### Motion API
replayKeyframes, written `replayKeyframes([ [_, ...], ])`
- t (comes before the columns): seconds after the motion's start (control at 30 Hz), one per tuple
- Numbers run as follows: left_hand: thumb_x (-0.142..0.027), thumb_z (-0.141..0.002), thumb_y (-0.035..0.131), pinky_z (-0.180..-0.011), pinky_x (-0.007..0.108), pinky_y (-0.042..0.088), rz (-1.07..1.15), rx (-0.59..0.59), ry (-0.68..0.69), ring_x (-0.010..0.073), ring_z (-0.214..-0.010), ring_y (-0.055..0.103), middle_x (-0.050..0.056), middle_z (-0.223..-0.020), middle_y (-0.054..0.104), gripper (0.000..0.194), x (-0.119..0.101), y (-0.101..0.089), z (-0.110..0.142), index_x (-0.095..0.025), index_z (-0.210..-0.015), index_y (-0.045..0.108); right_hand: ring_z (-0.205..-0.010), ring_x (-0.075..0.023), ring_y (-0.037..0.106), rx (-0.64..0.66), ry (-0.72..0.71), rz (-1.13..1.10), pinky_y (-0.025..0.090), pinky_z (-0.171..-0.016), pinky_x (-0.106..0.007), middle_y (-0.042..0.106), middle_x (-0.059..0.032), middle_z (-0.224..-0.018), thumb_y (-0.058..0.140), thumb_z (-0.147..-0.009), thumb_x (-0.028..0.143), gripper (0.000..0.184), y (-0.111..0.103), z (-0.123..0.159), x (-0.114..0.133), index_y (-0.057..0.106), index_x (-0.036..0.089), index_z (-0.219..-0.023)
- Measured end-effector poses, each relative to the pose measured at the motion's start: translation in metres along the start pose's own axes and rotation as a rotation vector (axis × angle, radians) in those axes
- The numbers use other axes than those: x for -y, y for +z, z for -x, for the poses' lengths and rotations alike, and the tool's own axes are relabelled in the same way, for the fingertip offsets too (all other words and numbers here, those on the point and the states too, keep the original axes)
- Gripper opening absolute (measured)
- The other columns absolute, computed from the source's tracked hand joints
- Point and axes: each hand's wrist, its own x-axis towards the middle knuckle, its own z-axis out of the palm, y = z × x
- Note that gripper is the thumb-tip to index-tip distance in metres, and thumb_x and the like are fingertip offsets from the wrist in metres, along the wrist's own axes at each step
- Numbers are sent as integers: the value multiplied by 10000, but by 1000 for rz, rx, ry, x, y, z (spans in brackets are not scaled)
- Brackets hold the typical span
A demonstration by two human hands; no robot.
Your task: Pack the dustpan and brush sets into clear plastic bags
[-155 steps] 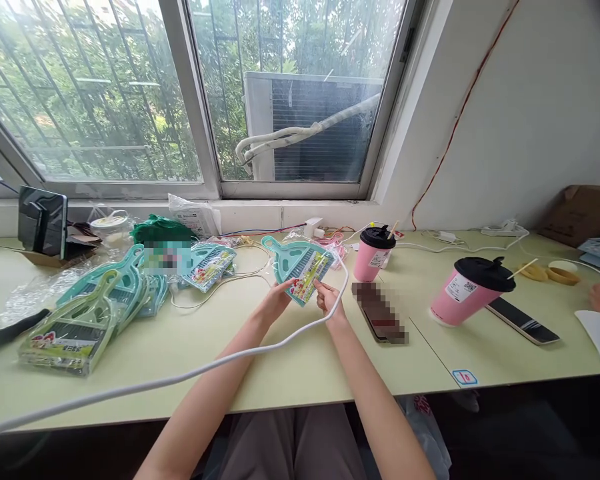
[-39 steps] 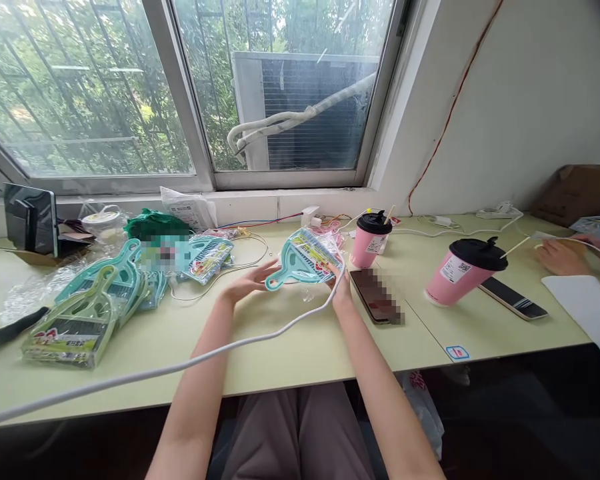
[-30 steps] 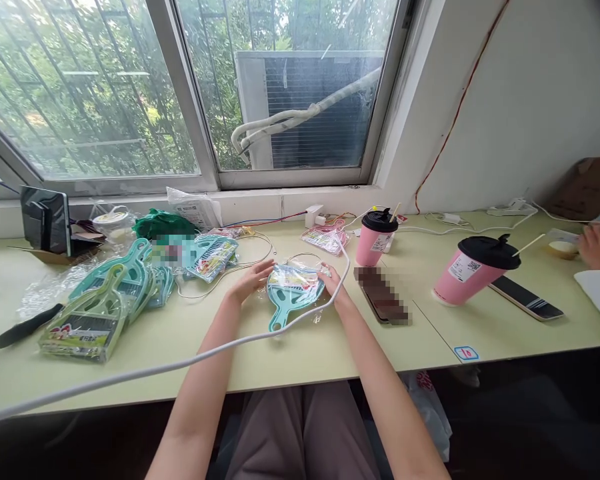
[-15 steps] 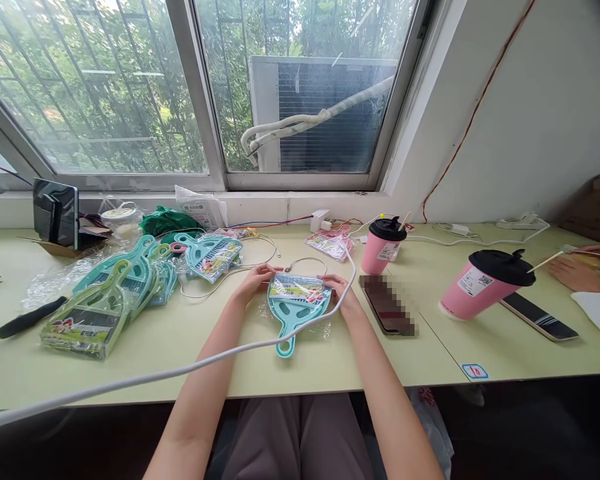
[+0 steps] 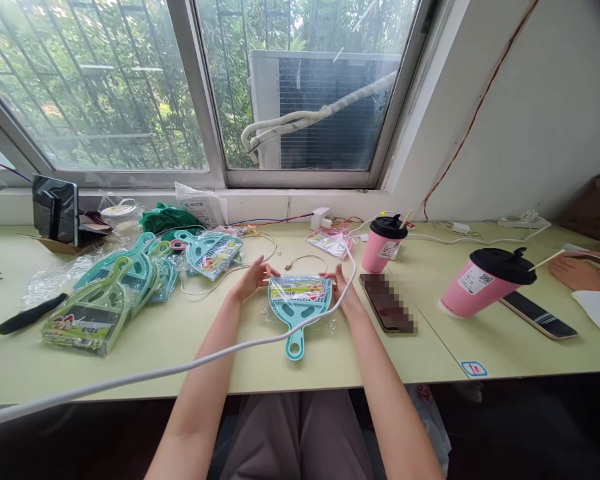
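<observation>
My left hand rests at nine o'clock of the dustpan, fingers spread, tips touching its wrapped top corner. The dustpan lies flat on the surface, handle toward six o'clock. My right hand flanks it at three o'clock, fingers apart, touching the wrap.

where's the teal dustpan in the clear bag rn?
Head view, centre of the table: the teal dustpan lies flat between the left hand and right hand, handle toward the person.
</observation>
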Motion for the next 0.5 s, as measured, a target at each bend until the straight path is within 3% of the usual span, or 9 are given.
replayKeyframes([
  [0.07,-551,-767,634,-628,226,475,-59,-73,-2,169,-756,621,74,-779,654,416,3,1,-2,-176,-606,556,-815,-217,680,-9,-18,45,548,-682,-326,732,-82,-953,835,-541,465,401,3,1,0,571,204,-692],
  [0.17,-365,-676,785,-611,195,449,-173,-116,26,140,-720,619,26,-766,651,268,4,3,0,-192,-797,620,-860,-225,681,3,-39,61,553,-718,-347,739,-43,-906,872,-423,224,537,8,5,0,504,232,-814],
  [0.23,-240,-606,832,-682,208,476,-211,-21,10,160,-819,650,38,-871,681,369,-2,4,4,-205,-922,645,-850,-217,685,37,-35,46,558,-709,-352,740,-36,-934,846,-408,150,611,10,8,3,478,245,-887],
  [0.33,-183,-567,835,-736,258,510,-275,155,-101,223,-926,672,84,-987,710,458,-17,7,13,-209,-1002,692,-828,-205,690,102,-26,29,562,-691,-340,730,-53,-1033,822,-422,122,636,12,13,8,485,248,-946],
  [0.5,-237,-536,844,-565,261,497,-490,417,-260,225,-705,681,39,-773,730,363,-31,17,21,-242,-886,749,-821,-198,692,115,-28,7,558,-697,-330,714,-80,-1111,820,-426,122,623,12,16,10,519,242,-959],
])
